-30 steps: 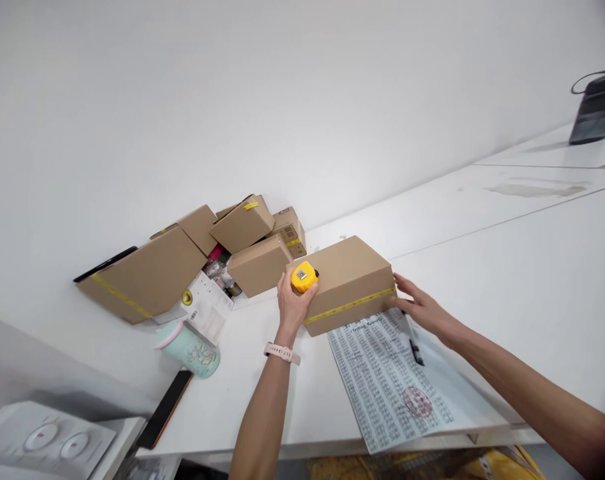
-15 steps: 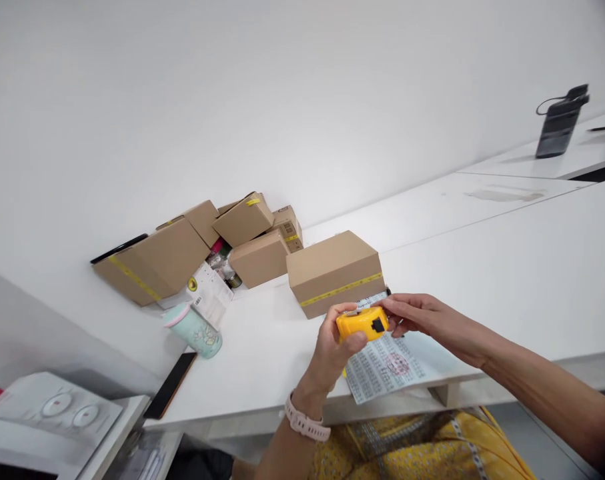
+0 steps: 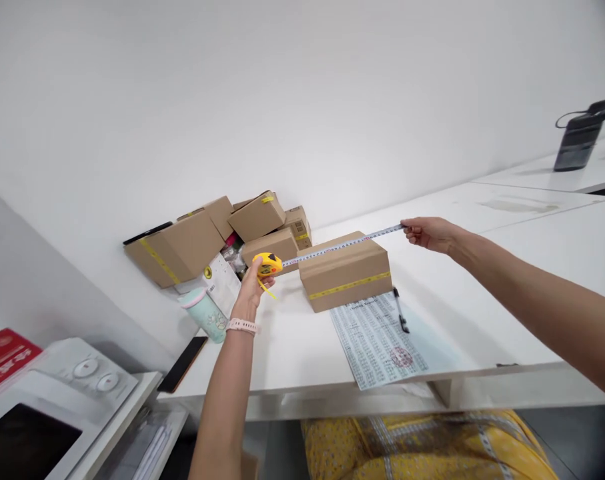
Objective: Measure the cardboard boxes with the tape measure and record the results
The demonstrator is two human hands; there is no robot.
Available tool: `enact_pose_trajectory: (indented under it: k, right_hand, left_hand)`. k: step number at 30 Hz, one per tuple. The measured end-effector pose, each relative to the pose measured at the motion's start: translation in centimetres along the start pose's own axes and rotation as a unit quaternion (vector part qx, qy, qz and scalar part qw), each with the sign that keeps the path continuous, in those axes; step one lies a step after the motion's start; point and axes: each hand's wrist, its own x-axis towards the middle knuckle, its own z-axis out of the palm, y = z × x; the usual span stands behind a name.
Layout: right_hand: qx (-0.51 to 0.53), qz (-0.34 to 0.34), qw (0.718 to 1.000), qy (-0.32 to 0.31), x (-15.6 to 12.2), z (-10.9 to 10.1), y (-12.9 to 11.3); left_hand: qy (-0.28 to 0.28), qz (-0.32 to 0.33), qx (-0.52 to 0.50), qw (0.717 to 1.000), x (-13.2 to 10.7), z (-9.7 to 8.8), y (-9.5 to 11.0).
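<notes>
My left hand (image 3: 252,283) is closed around the yellow case of a tape measure (image 3: 269,265), out to the left of a brown cardboard box (image 3: 349,270). The silver blade is pulled out and runs across the top of the box. At its far end, right of the box, my right hand (image 3: 427,235) pinches the blade's tip. A yellow strap dangles from the case. The box has a yellow band along its front side. A printed sheet (image 3: 377,340) with a red stamp lies in front of it, and a black pen (image 3: 401,311) rests on the sheet.
Several cardboard boxes (image 3: 182,247) are piled against the wall at the left. Near them stand a mint-green tumbler (image 3: 205,313) and a dark flat object (image 3: 183,363) at the table's edge. A white microwave (image 3: 57,393) is lower left; a dark bottle (image 3: 579,140) stands far right.
My hands have moved apart, left hand to the left with the case, right hand up and right with the blade's tip. The blade now stretches over the box; the pen and sheet are uncovered.
</notes>
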Motion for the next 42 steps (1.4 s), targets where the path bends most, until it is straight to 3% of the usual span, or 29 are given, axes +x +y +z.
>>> enact_pose_trajectory:
  k: [5,12,17,23,34,42]
  right_hand:
    - [-0.047,0.113,0.992,0.038,4.6,2.7,2.8]
    - [-0.101,0.109,0.987,0.058,7.3,5.0,6.2]
    - [-0.155,0.099,0.981,0.055,7.6,6.1,7.0]
    - [-0.193,0.135,0.971,0.045,7.7,6.5,8.2]
    - [-0.191,0.146,0.970,0.041,7.5,6.0,8.6]
    - [-0.188,0.140,0.971,0.049,7.8,6.1,8.8]
  left_hand:
    - [0.049,-0.046,0.003,0.998,3.6,-0.5,-1.9]
    - [0.031,-0.060,0.021,0.998,5.4,-0.1,-5.2]
    - [0.006,-0.055,-0.001,0.998,6.4,1.0,-6.3]
    - [-0.036,-0.055,-0.050,0.997,6.7,1.3,-6.7]
    - [-0.038,-0.030,-0.067,0.997,9.1,2.6,-6.3]
    - [-0.038,-0.051,-0.063,0.996,9.5,1.9,-6.5]
